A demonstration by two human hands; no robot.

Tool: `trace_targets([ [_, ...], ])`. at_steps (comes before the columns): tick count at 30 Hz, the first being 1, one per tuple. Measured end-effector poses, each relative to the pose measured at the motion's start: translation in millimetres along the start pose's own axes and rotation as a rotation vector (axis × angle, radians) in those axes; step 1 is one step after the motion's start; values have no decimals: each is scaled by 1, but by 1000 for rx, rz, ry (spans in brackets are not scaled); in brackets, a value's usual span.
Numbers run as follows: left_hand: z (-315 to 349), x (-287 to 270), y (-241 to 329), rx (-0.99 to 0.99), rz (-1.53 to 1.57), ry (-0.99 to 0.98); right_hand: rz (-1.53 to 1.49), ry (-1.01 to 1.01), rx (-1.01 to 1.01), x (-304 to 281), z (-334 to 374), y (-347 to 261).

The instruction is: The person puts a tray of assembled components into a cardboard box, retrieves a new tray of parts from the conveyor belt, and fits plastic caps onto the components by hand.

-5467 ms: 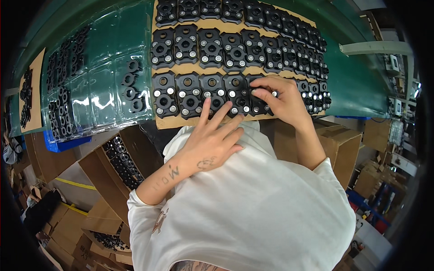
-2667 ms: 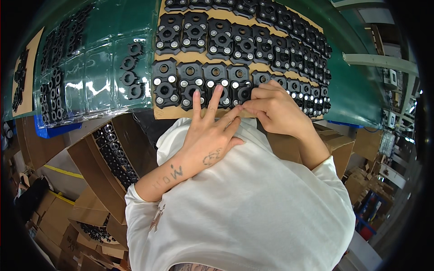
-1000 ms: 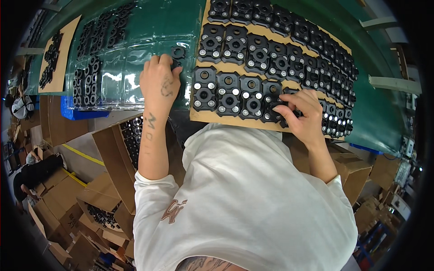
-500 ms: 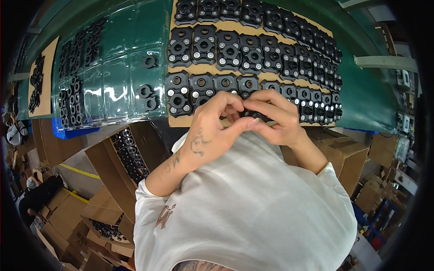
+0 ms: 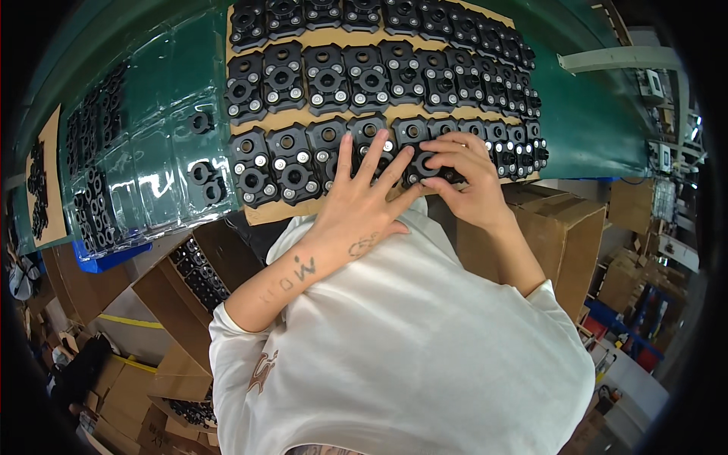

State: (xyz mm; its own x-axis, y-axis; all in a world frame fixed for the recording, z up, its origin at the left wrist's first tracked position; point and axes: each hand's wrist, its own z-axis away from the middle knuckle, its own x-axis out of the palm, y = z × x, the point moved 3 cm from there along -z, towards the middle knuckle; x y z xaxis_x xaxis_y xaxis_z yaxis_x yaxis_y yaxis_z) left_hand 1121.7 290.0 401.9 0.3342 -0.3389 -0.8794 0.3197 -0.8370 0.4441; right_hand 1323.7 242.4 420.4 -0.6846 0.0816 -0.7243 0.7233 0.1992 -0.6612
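Observation:
My left hand [image 5: 356, 189] is spread, its fingers reaching over the front row of black plastic brackets [image 5: 288, 178] and holding nothing. To its right, my right hand [image 5: 474, 178] pinches a black ring [image 5: 427, 163] between thumb and fingertips. The ring is at the lower part of a front-row black bracket [image 5: 412, 130]; whether it is seated there I cannot tell. Each bracket is a black plate with a round hole and silver screws. Many carry a black notched ring. The brackets lie in three rows on a brown cardboard sheet [image 5: 262, 212].
At left, clear plastic film [image 5: 152, 159] covers the green table, with loose black rings [image 5: 201, 173] on it. Farther left, small black parts lie on another cardboard piece [image 5: 51, 171]. Open cartons [image 5: 174, 284] stand below the table, and a cardboard box [image 5: 557, 227] stands at right.
My hands were together around a small dark part. They have since parted: the left has spread its fingers over the front row, and the right is at a bracket with the ring. The view has shifted.

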Motion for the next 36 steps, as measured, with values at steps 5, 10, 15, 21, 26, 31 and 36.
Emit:
trace_targets([
  [5, -4, 2, -1, -13, -28, -55, 156, 35, 6, 3, -3, -7],
  [10, -4, 2, -4, 6, -12, -48, 117, 41, -24, 4, -2, -1],
  [15, -3, 3, -4, -5, -11, -43, 140, 31, -18, 4, 0, -2],
  [21, -2, 4, -5, -12, -3, -15, 237, 47, 50, 11, 4, -1],
  [26, -2, 4, -6, -14, -11, -19, 221, 64, 70, 14, -2, -9],
  [31, -2, 6, -5, -16, 8, -3, 61, 67, -73, 11, -8, -8],
  [36, -1, 4, -7, -25, 9, -17, 171, 69, -53, 3, -5, -2],
])
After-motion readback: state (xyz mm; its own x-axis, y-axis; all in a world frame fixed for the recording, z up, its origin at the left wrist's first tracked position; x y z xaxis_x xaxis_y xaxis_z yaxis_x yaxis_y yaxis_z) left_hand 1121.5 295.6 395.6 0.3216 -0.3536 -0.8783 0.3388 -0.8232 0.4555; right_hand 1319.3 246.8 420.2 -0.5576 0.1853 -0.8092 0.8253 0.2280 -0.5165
